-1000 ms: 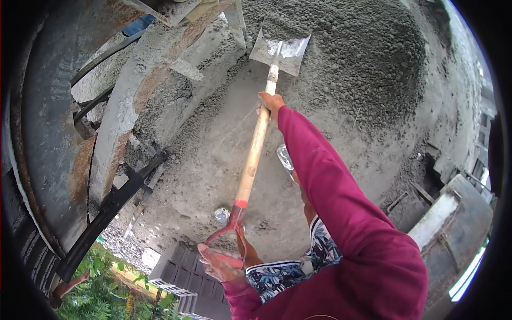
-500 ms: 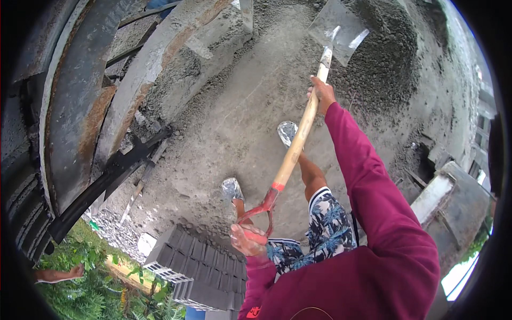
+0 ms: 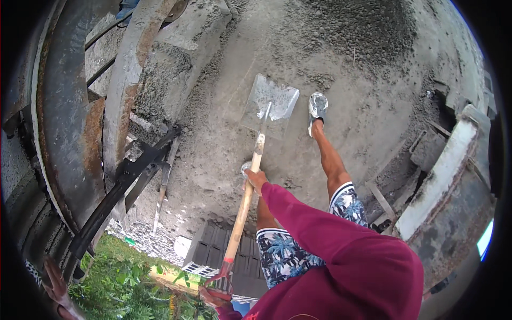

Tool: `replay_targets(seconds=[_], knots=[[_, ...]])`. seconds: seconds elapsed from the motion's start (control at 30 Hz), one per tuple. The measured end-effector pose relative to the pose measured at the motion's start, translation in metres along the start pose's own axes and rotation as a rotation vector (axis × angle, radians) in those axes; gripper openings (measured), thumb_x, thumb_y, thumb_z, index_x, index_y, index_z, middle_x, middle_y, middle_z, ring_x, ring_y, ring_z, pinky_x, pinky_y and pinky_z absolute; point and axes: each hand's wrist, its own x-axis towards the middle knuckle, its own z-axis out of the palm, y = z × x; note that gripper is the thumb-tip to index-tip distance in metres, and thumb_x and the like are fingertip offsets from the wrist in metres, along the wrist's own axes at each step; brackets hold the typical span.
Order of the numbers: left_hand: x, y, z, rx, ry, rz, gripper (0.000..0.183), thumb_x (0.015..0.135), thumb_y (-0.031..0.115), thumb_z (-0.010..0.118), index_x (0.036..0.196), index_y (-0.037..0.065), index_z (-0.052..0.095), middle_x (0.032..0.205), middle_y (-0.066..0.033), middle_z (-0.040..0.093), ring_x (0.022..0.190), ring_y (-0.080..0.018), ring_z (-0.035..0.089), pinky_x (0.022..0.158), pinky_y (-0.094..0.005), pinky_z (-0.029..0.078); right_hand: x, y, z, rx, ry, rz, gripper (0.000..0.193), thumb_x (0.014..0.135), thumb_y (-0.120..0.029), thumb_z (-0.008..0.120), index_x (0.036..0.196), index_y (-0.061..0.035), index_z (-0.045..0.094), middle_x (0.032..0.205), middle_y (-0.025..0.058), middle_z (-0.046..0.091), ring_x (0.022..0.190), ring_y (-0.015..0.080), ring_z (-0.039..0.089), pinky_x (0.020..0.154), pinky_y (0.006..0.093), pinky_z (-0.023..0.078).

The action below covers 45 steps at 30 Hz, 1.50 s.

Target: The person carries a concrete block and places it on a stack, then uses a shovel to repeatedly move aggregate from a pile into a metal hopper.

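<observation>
Both my hands are on a shovel with a pale wooden shaft (image 3: 242, 216) and a red D-shaped handle (image 3: 228, 266). At the lower edge my left hand (image 3: 215, 297) is closed round that handle, its fingers partly hidden. My right hand (image 3: 258, 180) wraps the shaft below the metal socket. The flat, square metal blade (image 3: 262, 90) is over the grey ground, left of my forward shoe (image 3: 318, 106). Light grey residue shows on the blade, with no heaped load. My other shoe is mostly hidden behind the right hand.
A dark gravelly pile (image 3: 381, 32) lies at the far right. Rusty curved metal frames (image 3: 72, 106) and a black bar (image 3: 125, 178) stand on the left. Grey hollow blocks (image 3: 205, 248) are stacked near. Another person's hand (image 3: 55, 282) shows at lower left; a curved metal piece (image 3: 442, 176) stands right.
The shovel blade has come away from the pile, moving left and nearer. Both hands have moved left and down with it, still gripping. My feet have shifted; the other person's hand looks larger.
</observation>
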Motion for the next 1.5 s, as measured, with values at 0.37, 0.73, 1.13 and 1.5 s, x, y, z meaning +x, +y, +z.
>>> replay_targets(seconds=[0.37,0.73,1.13,1.5], knots=[[-0.280,0.010,0.306,0.329,-1.471,0.517,0.068,0.092,0.052,0.028,0.083,-0.007,0.060,0.074,-0.0202,0.063,0.073,-0.0257,0.063,0.072,-0.0357,0.050,-0.146,-0.345,-0.195,-0.186,-0.489,-0.066,0.070,0.082,-0.069,0.039,0.105,-0.0045,0.050,0.087,0.0103,0.059,0.076,0.0232,0.060,0.059,0.0394,0.051],[-0.305,-0.012,0.384,1.543,-1.732,0.860,0.085,0.092,0.056,0.006,0.067,-0.001,0.063,0.066,-0.0172,0.063,0.069,-0.0263,0.061,0.067,-0.0378,0.046,-0.368,-0.244,-0.278,0.833,-0.505,-0.124,0.070,0.075,-0.057,0.060,0.113,0.0007,0.049,0.109,0.0169,0.058,0.096,0.0314,0.056,0.089,0.0456,0.043],[-0.330,-0.076,0.621,0.729,-1.344,-0.387,0.055,0.080,0.050,0.059,0.097,-0.001,0.045,0.082,-0.0183,0.056,0.065,-0.0269,0.059,0.052,-0.0389,0.050,-0.419,-0.166,-0.196,1.322,0.138,-0.671,0.041,0.077,-0.027,0.064,0.106,0.0008,0.053,0.061,-0.0005,0.050,0.059,0.0161,0.053,0.067,0.0379,0.043],[-0.363,-0.150,0.485,0.894,-1.416,0.514,0.023,0.080,0.016,0.056,0.088,-0.001,0.043,0.063,-0.0113,0.053,0.045,-0.0214,0.053,0.040,-0.0352,0.047,-0.388,0.027,-0.266,1.564,0.256,-0.466,0.020,0.083,-0.025,0.050,0.086,-0.0056,0.054,0.050,-0.0025,0.042,0.041,0.0134,0.044,0.047,0.0329,0.042]])
